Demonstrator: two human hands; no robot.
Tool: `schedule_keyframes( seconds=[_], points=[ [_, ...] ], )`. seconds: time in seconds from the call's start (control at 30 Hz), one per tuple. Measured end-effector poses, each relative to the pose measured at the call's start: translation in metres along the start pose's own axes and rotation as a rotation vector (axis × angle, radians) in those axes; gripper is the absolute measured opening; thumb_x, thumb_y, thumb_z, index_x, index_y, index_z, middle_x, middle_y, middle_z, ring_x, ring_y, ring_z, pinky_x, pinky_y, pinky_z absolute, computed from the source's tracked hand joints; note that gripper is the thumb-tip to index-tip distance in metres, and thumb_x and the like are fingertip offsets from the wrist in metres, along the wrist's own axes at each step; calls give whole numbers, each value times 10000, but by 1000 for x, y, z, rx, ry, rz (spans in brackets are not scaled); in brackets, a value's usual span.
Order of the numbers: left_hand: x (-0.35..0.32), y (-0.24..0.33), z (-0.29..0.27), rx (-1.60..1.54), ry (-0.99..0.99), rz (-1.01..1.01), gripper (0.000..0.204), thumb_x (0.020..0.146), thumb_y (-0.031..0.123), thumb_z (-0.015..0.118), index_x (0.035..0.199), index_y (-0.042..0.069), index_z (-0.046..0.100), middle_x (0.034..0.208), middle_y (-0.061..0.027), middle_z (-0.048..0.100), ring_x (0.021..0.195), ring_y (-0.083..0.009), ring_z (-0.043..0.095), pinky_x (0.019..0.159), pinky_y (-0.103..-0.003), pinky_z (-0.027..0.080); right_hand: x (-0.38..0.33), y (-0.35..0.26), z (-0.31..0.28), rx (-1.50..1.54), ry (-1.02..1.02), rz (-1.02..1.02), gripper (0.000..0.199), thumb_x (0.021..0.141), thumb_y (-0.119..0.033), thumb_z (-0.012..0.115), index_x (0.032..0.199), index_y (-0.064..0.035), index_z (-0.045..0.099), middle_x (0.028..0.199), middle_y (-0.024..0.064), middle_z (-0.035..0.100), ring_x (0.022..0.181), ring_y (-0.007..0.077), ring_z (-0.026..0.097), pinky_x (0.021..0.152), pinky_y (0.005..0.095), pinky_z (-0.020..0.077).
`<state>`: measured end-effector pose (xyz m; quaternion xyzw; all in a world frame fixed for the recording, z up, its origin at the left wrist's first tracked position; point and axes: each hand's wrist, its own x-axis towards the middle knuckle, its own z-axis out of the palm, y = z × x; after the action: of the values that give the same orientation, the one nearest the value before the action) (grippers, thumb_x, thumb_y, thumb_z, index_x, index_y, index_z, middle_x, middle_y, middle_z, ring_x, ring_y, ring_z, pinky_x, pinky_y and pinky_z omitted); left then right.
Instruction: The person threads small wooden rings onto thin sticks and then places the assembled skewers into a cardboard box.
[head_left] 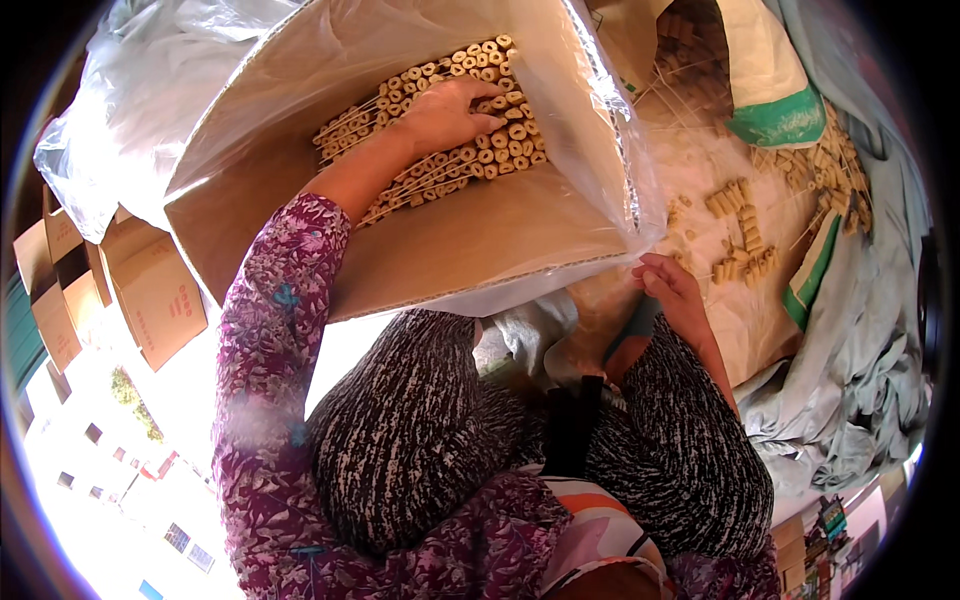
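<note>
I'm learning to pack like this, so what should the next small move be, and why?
I'd probably have the left hand gently even up the stacked tan pieces: it lies right on them, their ring-shaped ends don't line up perfectly, and the right hand is at the plastic by the box's corner.

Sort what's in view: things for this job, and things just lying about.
In use: tan ring-ended pieces, under the left hand; open cardboard box; clear plastic, at the right hand; probably the loose tan pieces.
Lying about: brown cartons at left; grey cloth.
</note>
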<state>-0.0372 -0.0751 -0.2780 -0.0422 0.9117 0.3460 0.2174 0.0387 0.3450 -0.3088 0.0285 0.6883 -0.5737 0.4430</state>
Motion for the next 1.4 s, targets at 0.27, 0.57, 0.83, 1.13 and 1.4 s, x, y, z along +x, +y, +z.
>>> schedule_keyframes(
  seconds=[0.27, 0.57, 0.83, 1.13, 1.4],
  points=[
    [-8, 25, -21, 125, 86, -10, 401, 822, 254, 674, 1167, 54, 632, 1026, -147, 692, 951, -252, 666, 858, -361, 507, 5, 30, -14, -207, 86, -146, 266, 938, -134, 563, 1159, 11, 587, 968, 87, 674, 889, 151, 642, 800, 275, 504],
    [-124, 160, -85, 99, 431, 312, 327, 968, 22, 476, 1276, -82, 514, 1210, -157, 598, 1085, -227, 592, 967, -354, 454, -5, 65, -64, 206, 692, -48, 105, 920, -57, 553, 994, -8, 608, 777, 36, 619, 664, 94, 599, 589, 235, 499],
    [-148, 246, 10, 122, -433, 888, 341, 841, 33, 615, 1179, -2, 600, 1091, -150, 643, 961, -300, 639, 859, -371, 513, 4, 128, -128, -321, 1140, 260, 223, 829, -252, 627, 915, -48, 655, 759, 111, 682, 696, 243, 665, 645, 356, 514],
    [-59, 238, 178, -431, -464, 373, 312, 858, 46, 629, 1170, 51, 602, 1066, -156, 646, 977, -258, 644, 845, -329, 509, -13, 106, -121, -500, 1220, 18, 118, 838, -198, 640, 865, -84, 639, 761, 96, 673, 658, 258, 655, 563, 346, 497],
    [-31, 198, 266, -886, -480, 44, 298, 903, 20, 577, 1200, 1, 591, 1080, -88, 658, 964, -154, 622, 874, -291, 497, -10, 77, -190, -1372, 948, -274, 72, 782, -106, 574, 842, -114, 612, 787, 62, 564, 691, 253, 632, 590, 361, 514]
  ],
)
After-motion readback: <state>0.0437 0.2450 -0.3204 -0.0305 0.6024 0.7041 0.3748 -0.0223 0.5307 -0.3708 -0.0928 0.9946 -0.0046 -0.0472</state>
